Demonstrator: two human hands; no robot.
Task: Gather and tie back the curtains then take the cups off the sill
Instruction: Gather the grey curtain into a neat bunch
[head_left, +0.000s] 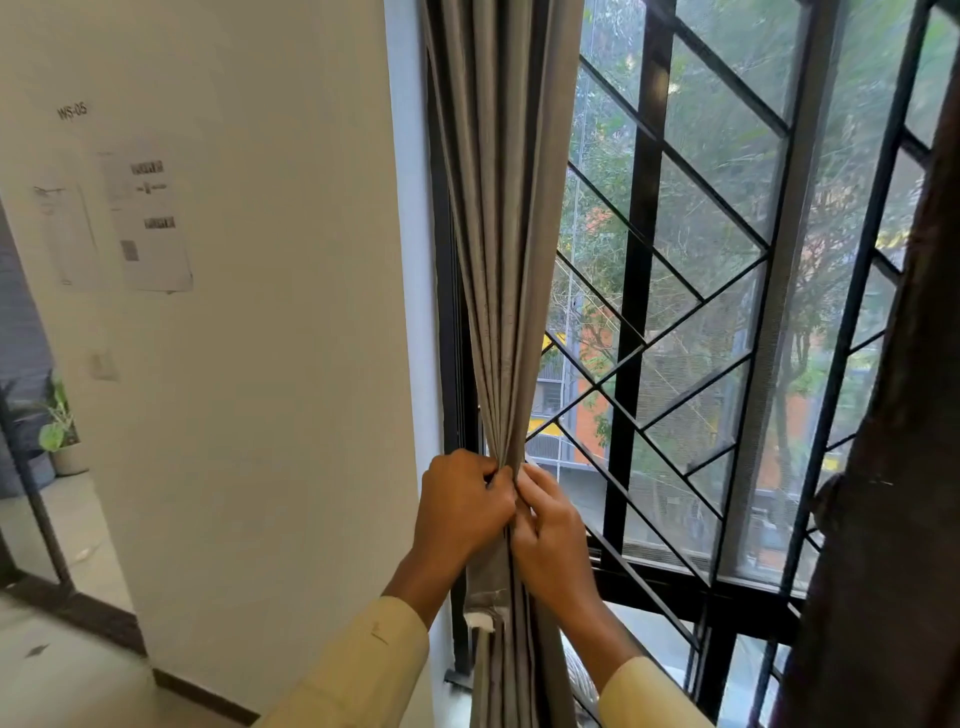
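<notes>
A person stands at a window, seen from their own head looking forward and down. A grey curtain hangs at the left edge of the window, against the dark frame and just beside a white wall. It is already drawn into a narrow column of long vertical folds that narrows to a waist low down, where both hands meet.

The left hand is closed in a fist around the bundle from the wall side. The right hand presses in from the window side, fingers curled into the folds. The two hands touch each other, both clamped on the cloth at the same height. No tie-back cord or hook can be made out (if there is one, the hands hide it).

The fabric looks soft and fairly heavy: it falls straight, creases sharply and would likely spring loose if the grip slackened. The pinched waist seems the sensible place to hold and bind it.

A second, darker curtain hangs at the right edge of the window, apparently not yet tied. Behind the glass is a black grille with trees beyond. The sill is mostly hidden below the arms; no cups are visible.
</notes>
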